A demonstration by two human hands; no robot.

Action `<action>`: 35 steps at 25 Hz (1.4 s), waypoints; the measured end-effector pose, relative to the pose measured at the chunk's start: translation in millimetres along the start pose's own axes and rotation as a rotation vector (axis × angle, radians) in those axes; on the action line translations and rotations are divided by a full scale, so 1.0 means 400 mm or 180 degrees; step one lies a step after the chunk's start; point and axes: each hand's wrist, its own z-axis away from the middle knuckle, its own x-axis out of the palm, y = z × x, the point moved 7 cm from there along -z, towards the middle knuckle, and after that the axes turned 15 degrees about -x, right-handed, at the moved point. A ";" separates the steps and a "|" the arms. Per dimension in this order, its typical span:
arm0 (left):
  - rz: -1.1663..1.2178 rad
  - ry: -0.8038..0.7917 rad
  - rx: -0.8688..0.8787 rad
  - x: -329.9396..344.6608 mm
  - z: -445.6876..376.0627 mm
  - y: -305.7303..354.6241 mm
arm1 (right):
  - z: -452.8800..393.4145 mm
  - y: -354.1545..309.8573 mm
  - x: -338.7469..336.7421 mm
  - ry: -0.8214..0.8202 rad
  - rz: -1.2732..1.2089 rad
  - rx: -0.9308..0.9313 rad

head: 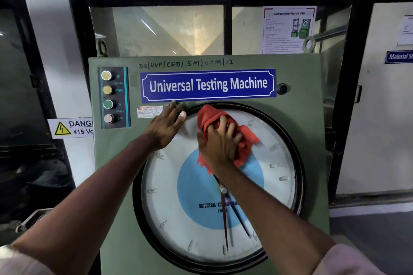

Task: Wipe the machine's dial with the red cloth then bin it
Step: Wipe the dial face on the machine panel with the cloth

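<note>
A large round dial (277, 158) with a black rim, white face and blue centre fills the front of the green machine (116, 158). My right hand (220, 143) presses a crumpled red cloth (209, 116) against the upper part of the dial face. My left hand (166, 126) lies flat with fingers spread on the dial's upper left rim and the green panel, holding nothing. Red and black pointers hang down from the dial's hub (223, 190). No bin is in view.
A blue "Universal Testing Machine" plate (207, 85) sits above the dial. A button strip (114, 97) marked UP, DOWN, ON, OFF is at the upper left. A yellow danger sign (71, 128) is on the left wall; black-framed windows stand behind.
</note>
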 end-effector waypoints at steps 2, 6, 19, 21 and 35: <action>-0.0438 0.0114 0.0062 -0.006 -0.001 -0.008 | -0.005 0.025 0.002 0.0059 0.0166 -0.0309; -0.0875 0.0447 0.0113 -0.032 0.005 -0.018 | 0.007 0.024 -0.005 0.0293 -0.0026 0.0160; -0.1295 0.1059 0.0136 -0.090 0.006 -0.067 | 0.141 -0.308 0.101 -0.0277 -0.0043 -0.1677; -0.1270 0.1098 0.0071 -0.087 0.012 -0.077 | 0.178 -0.319 0.108 -0.0350 0.0017 -0.1988; -0.0790 0.1087 -0.0226 -0.054 0.012 -0.103 | 0.349 -0.414 0.158 -0.0826 -0.0259 -0.1704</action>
